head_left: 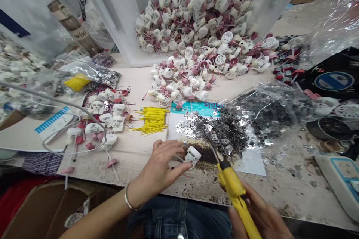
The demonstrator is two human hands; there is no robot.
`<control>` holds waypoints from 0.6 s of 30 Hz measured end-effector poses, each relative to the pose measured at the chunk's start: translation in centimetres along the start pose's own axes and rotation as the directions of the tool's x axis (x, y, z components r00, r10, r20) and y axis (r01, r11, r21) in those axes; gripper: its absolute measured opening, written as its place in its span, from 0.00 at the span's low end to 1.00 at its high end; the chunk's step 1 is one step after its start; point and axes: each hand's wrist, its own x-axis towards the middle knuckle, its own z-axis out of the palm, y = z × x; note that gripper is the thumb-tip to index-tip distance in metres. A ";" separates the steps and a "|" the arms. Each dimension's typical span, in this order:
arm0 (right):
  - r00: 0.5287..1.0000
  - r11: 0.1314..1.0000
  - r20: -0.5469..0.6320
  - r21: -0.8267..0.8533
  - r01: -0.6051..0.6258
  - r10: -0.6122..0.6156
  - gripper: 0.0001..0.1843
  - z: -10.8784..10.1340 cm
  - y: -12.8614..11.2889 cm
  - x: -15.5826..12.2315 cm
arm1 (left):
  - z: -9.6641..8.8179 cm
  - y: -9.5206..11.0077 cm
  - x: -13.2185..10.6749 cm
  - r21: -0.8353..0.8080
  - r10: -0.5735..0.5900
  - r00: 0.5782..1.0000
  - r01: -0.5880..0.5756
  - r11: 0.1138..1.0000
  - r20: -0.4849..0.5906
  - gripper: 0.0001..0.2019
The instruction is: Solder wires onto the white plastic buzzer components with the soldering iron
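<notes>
My left hand (160,167) pinches a small white plastic part (193,155) against the wooden table, fingers closed round it. My right hand (262,218) grips the yellow handle of a soldering iron (235,190); its metal tip (212,145) reaches up to just right of the white part, over a dark scorched patch. Just beyond lies a heap of small shiny metal pieces (218,127) on a white sheet.
A big pile of white and maroon parts with thin wires (202,33) spills from a clear bin at the back. Cut yellow wires (153,119) and more white parts (103,119) lie to the left. Plastic bags, a power strip (340,179) and a cardboard box (42,209) surround the spot.
</notes>
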 end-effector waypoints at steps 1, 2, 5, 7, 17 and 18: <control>0.998 0.998 -0.008 0.033 0.056 -0.056 0.11 0.6 0.2 0.5 | -0.5 -0.3 -0.1 0.014 0.043 0.999 -0.043 0.999 0.018 0.22; 0.997 0.995 -0.015 0.065 0.079 -0.078 0.07 1.3 0.4 1.1 | -0.9 -0.5 -0.1 0.029 0.087 0.995 -0.089 0.996 0.053 0.29; 0.994 0.985 -0.026 0.130 0.112 -0.109 0.10 4.0 1.0 2.7 | -1.5 -0.8 -0.1 0.024 0.170 0.962 -0.179 0.984 0.213 0.25; 0.981 0.972 0.004 0.133 0.193 -0.195 0.10 5.9 1.5 3.5 | -1.5 -0.8 -0.1 -0.012 0.144 0.955 -0.146 0.989 0.260 0.09; 0.969 0.950 0.076 0.230 0.212 -0.235 0.12 5.4 1.3 2.9 | 0.1 -2.0 2.3 0.089 -0.135 0.988 0.128 0.988 0.081 0.05; 0.972 0.952 0.067 0.227 0.203 -0.224 0.16 4.6 1.3 2.9 | 0.3 -2.0 2.5 0.124 -0.140 0.985 0.127 0.984 0.099 0.06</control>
